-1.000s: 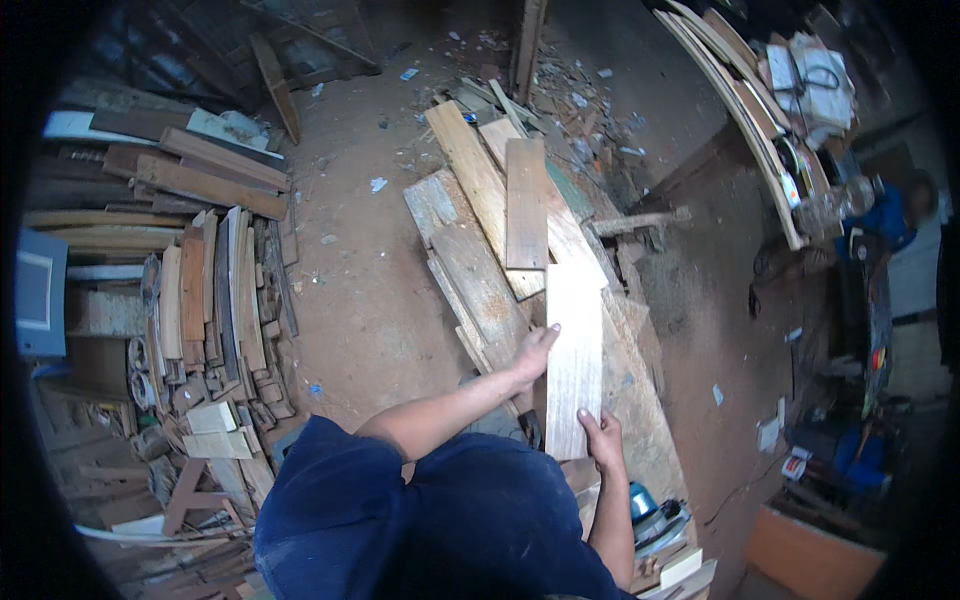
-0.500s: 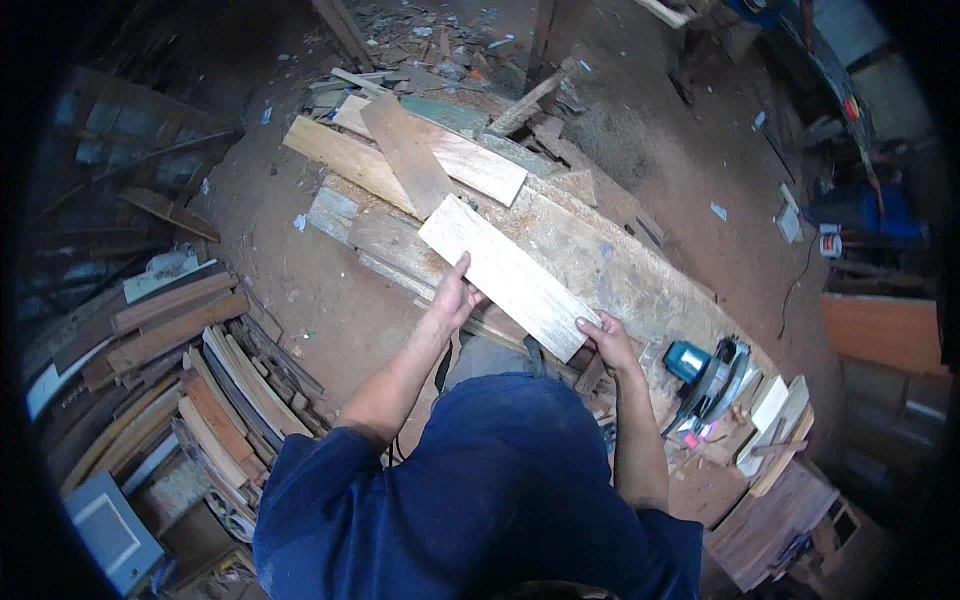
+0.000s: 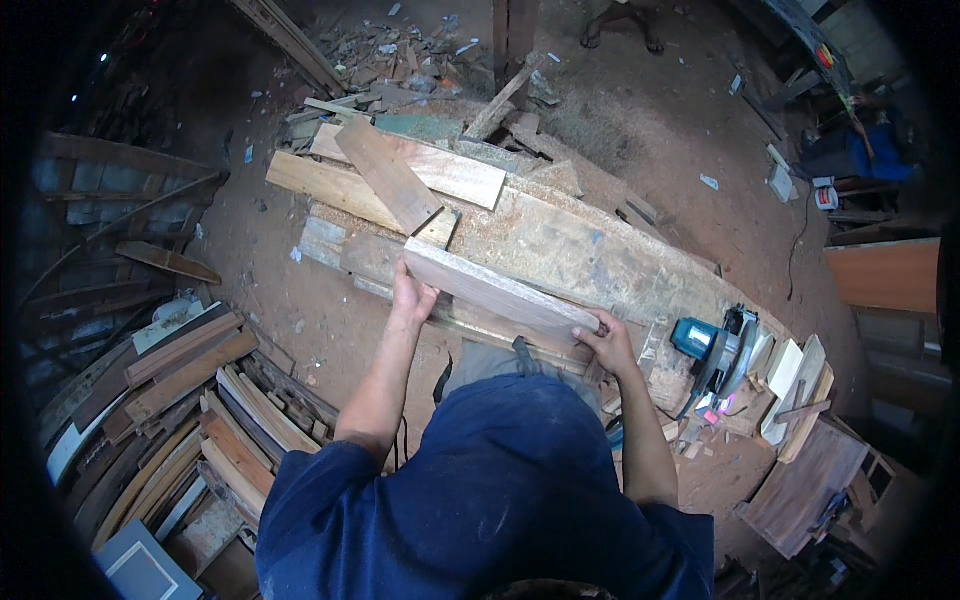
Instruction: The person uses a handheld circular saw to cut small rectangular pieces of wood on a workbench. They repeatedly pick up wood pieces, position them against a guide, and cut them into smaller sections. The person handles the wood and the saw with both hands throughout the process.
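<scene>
While hands (image 3: pixel 412 298) (image 3: pixel 610 343) hold board (image 3: pixel 498 290), far face hidden

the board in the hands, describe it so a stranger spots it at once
Find the long wooden work surface mid-view. At its near side, left hand and right hand hold a board near its ends. Unlike the boards lying beyond, it is tilted up, one long edge uppermost.
</scene>
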